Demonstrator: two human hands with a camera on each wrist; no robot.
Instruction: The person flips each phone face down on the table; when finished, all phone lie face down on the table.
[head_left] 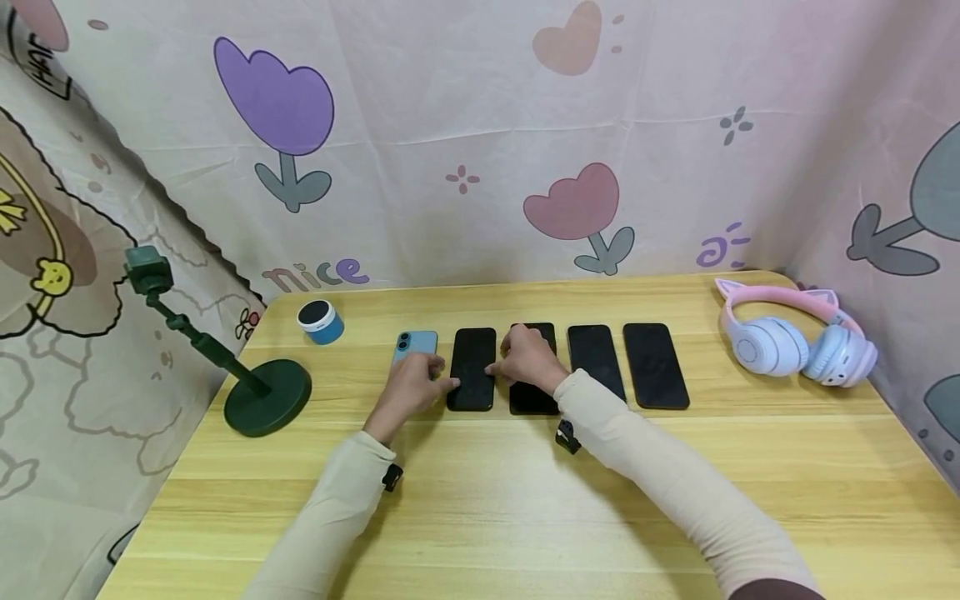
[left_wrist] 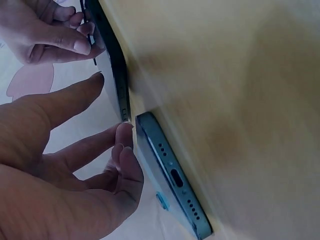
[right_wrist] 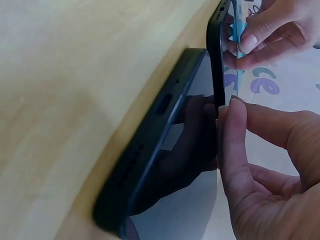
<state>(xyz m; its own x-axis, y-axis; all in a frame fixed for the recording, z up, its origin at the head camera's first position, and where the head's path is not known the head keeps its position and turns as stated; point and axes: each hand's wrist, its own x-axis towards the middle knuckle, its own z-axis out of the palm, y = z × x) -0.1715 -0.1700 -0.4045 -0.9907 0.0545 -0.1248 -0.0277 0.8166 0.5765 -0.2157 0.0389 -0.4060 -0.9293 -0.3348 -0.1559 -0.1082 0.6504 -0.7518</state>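
Five phones stand in a row. The leftmost is a light blue phone (head_left: 422,342) lying back up, camera lenses showing. Over its lower part is my left hand (head_left: 415,383), thumb reaching to the left edge of the first black phone (head_left: 471,367). My right hand (head_left: 528,358) covers part of the second black phone (head_left: 534,402), and a fingertip touches the right edge of the first. In the left wrist view, curled fingers lie beside the blue phone (left_wrist: 172,170). Fingertips meet the first black phone's edge (right_wrist: 215,60) in the right wrist view.
Two more black phones, one (head_left: 596,358) and another (head_left: 656,367), lie to the right. Pink and white cat-ear headphones (head_left: 780,342) sit at the far right. On the left are a small blue round speaker (head_left: 322,325) and a dark green stand (head_left: 266,400). A printed curtain backs the wooden table (head_left: 480,517).
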